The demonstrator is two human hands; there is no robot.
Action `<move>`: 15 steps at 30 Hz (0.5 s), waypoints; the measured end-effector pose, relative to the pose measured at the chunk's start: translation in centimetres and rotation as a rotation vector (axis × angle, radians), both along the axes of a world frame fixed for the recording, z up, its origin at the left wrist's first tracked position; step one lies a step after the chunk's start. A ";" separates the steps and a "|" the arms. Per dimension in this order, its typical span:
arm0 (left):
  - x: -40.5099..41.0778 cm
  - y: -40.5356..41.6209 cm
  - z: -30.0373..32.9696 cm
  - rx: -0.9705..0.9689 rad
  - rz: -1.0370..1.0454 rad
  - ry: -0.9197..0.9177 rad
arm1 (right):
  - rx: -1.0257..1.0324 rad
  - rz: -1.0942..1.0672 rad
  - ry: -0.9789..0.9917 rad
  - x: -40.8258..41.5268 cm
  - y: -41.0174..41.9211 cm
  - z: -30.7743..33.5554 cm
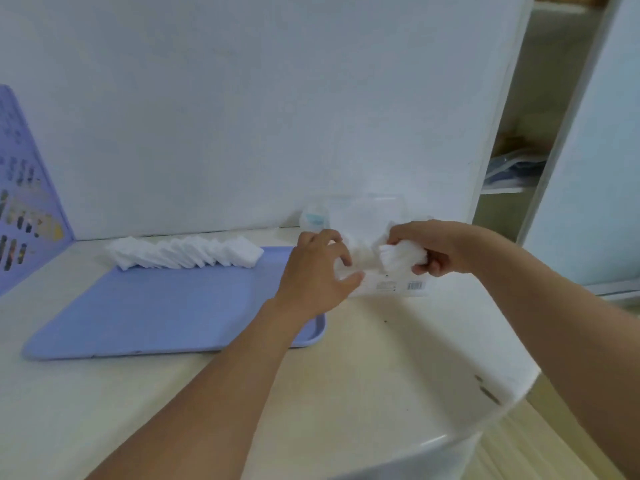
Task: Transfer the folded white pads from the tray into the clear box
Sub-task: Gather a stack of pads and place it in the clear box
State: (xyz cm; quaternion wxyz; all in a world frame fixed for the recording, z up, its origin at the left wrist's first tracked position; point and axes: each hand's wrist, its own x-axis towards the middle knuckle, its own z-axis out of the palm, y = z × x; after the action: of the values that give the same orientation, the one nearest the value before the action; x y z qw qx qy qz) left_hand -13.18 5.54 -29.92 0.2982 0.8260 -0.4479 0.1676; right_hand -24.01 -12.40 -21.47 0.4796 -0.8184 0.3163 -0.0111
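A row of several folded white pads (183, 256) leans along the far edge of the lilac tray (145, 306). The clear box (384, 285), with a barcode label on its front, stands just right of the tray against the wall. My right hand (433, 247) grips a bunch of white pads (401, 258) over the box. My left hand (318, 271) is at the box's left side, its fingers curled round white pads (360, 259) there.
A lilac perforated rack (24, 202) stands at the far left. A small clear bottle with a blue label (313, 220) sits behind the box by the wall. The table's rounded edge (485, 410) runs at the lower right, with shelves (512, 168) beyond.
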 end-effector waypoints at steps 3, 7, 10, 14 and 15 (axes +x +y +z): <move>0.9 -1.0 -1.3 0.064 -0.007 -0.031 | -0.027 -0.007 0.114 0.7 -1.2 -0.5; 1.0 -0.5 -2.1 0.016 -0.016 -0.015 | 0.029 -0.052 0.134 2.0 -2.9 -0.1; 1.0 -0.5 -2.1 -0.001 -0.041 0.008 | -0.019 -0.058 0.175 2.6 -3.7 -0.3; 0.8 -0.5 -2.1 0.009 -0.056 -0.014 | -0.261 0.036 0.301 2.9 -3.0 -0.7; 0.6 -0.5 -2.1 0.012 -0.062 -0.025 | -0.383 0.060 0.338 3.0 -2.6 -1.0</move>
State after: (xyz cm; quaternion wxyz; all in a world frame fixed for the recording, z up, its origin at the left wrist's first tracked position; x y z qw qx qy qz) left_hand -12.54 5.04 -32.04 0.2924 0.8115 -0.4780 0.1660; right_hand -20.99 -15.04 -22.43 0.2562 -0.8937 0.3595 0.0802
